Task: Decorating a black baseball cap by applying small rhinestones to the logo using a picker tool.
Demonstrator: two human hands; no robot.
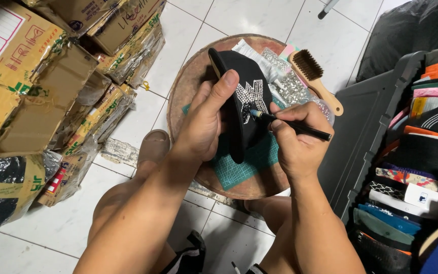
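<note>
Black fabric cap (240, 101) with a rhinestone emblem on its front panel is held upright above a round wooden stool top (193, 81), roughly at the centre of the view. Left hand (206, 119) is closed around the cap from the left side, thumb pressed across the crown just beside the emblem, fingers hidden behind the fabric. Right hand (297, 139) is closed in a writing grip on a slim black pen-shaped tool (292, 124); the tool's light-coloured tip touches the lower right part of the emblem. Under the cap, a green gridded cutting mat (244, 165) lies flat on the stool top. Behind the cap, on the far side of the stool, sits a clear plastic bag of silver rhinestones (292, 83), and just beside it a wooden-handled brush with dark bristles (314, 76), bristles facing up. A brown shoe (153, 147) rests on the white tiled floor (239, 18) at the stool's left edge. Left of the view: a stack of taped brown cardboard boxes (36, 66), some wrapped in plastic. Right of the view: a dark grey plastic crate (366, 137) packed with folded caps in many colours (422, 152), standing near the stool.
</note>
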